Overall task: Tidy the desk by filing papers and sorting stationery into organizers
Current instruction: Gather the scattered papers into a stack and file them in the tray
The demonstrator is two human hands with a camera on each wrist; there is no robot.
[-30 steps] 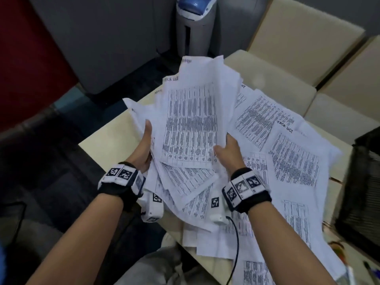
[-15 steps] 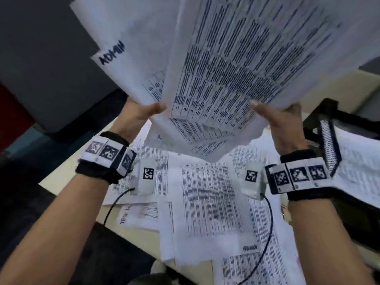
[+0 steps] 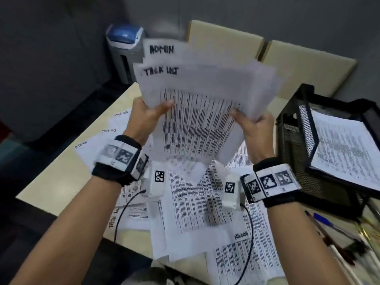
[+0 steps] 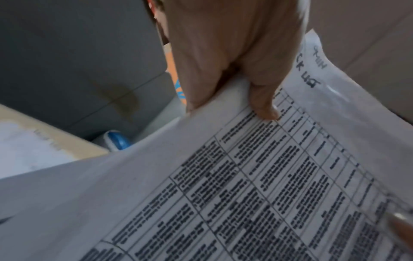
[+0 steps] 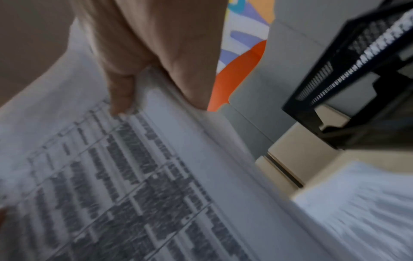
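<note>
I hold a thick stack of printed sheets [image 3: 197, 112] upright above the desk, its top pages hand-labelled "TASK LIST" and "ADMIN". My left hand [image 3: 148, 112] grips the stack's left edge, thumb on the front page [image 4: 263, 109]. At the right edge my right hand [image 3: 253, 124] grips it too, thumb over the print [image 5: 123, 98]. The stack [image 4: 245, 185] fills both wrist views [image 5: 134, 176]. Under it, more printed sheets [image 3: 197, 202] lie scattered on the beige desk [image 3: 57, 186]. A black mesh paper tray [image 3: 296, 140] stands at the right with papers in its top tier [image 3: 345, 145].
Several pens [image 3: 333, 227] lie at the desk's right front by the tray. A grey bin with a blue lid [image 3: 125, 52] stands on the floor beyond the desk's far corner. Beige chairs [image 3: 226, 40] back the desk. Wrist-camera cables [image 3: 123, 210] hang over the papers.
The stack, lifted off the desk a second ago and held high and close half a second ago, has come down and stands more upright. Both hands keep their grip on it.
</note>
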